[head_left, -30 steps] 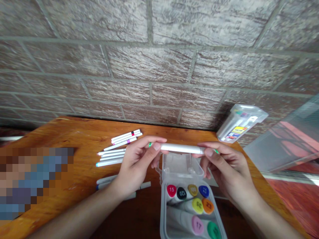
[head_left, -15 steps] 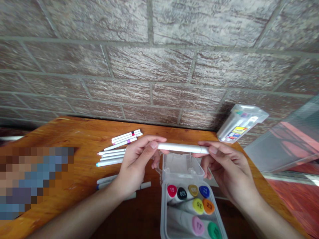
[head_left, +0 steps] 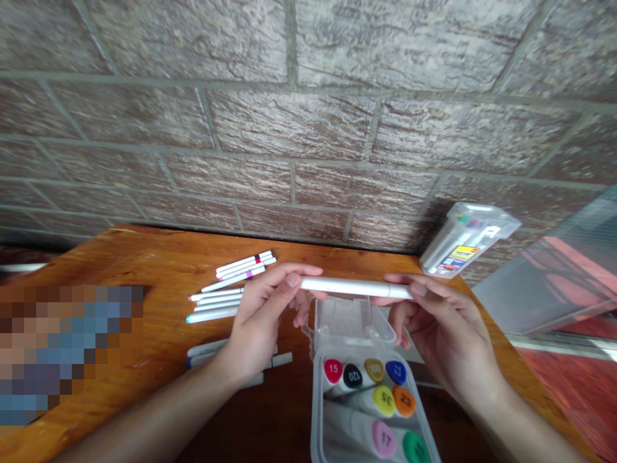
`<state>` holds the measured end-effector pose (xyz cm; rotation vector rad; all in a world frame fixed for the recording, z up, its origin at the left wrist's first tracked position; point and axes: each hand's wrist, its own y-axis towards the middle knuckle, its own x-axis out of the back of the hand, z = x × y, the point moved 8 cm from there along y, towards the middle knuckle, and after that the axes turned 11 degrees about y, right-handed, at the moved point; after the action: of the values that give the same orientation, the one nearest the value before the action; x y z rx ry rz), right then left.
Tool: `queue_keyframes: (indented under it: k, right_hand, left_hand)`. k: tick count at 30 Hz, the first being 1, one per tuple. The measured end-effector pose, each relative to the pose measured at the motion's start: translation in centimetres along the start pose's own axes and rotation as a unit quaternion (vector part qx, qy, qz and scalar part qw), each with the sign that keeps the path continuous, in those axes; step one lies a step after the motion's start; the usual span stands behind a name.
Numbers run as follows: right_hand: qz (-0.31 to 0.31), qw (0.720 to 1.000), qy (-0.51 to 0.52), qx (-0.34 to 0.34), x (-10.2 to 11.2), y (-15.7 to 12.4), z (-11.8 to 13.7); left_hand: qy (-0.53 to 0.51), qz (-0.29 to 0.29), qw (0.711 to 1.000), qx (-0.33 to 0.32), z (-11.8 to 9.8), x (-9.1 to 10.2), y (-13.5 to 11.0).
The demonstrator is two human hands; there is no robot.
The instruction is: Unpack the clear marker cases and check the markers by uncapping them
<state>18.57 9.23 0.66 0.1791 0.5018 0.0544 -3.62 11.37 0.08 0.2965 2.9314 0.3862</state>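
A white marker pen [head_left: 354, 287] lies level between my two hands, above the hinged end of a clear plastic case. My left hand [head_left: 267, 312] pinches its left end between thumb and fingers. At the other end, my right hand [head_left: 441, 315] grips the pen the same way. Below them the clear case [head_left: 315, 411] stands with its lid [head_left: 354, 318] tipped back. Inside are several markers with numbered, coloured ends, among them a red marker [head_left: 333, 370], an orange marker [head_left: 403, 400] and a pink marker [head_left: 384, 438].
Slim white pens [head_left: 245, 263] and thicker markers [head_left: 214, 315] lie on the wooden table [head_left: 159, 257] left of my hands, more partly behind my left forearm. A closed marker case [head_left: 467, 241] stands at the back right corner. A brick wall [head_left: 332, 122] rises behind.
Both hands keep hold of the pen. It has shifted very slightly, with the fingertips a little closer to its ends; the case and other pens look unmoved.
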Motion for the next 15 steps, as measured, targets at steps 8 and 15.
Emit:
queue_keyframes:
  k: [8, 15]
  right_hand:
    - [-0.003, 1.000, 0.008, -0.005, -0.05, 0.03, 0.04]
    - [0.000, 0.999, 0.033, -0.011, -0.06, -0.05, -0.10]
  left_hand:
    - [-0.023, -0.001, 1.000, 0.008, 0.06, -0.09, 0.10]
    - [-0.028, 0.001, 1.000, 0.004, 0.10, -0.06, 0.05]
